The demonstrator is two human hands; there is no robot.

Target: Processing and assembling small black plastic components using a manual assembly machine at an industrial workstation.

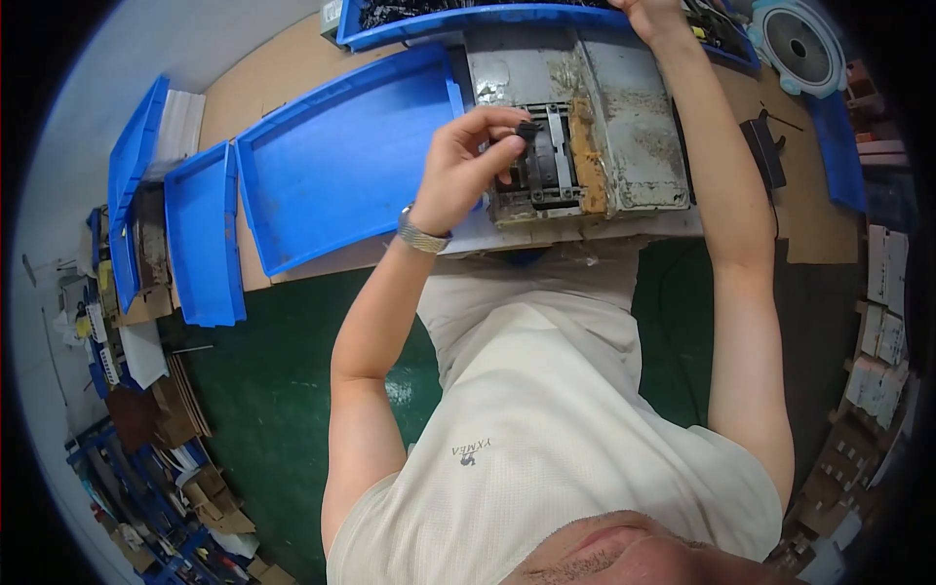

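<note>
My left hand [458, 168], with a metal watch on its wrist, pinches a small black part [527, 129] between thumb and fingers. It is over the dark slotted mechanism [548, 161] of a worn grey metal machine [639, 117], which has a yellow-brown strip [588, 156]. Whether the part touches the mechanism I cannot tell. My right hand [655, 14] reaches forward to the top edge of the view, at the far blue tray [390, 39] of many thin black pieces. Its fingers are mostly cut off by the picture's edge.
A large blue tray [341, 146] lies left of the machine, with a narrower blue tray [203, 234] beyond it. A round fan [798, 47] stands at the far right. Near it lies a black device [763, 151] with a cable. Loaded shelves line both sides.
</note>
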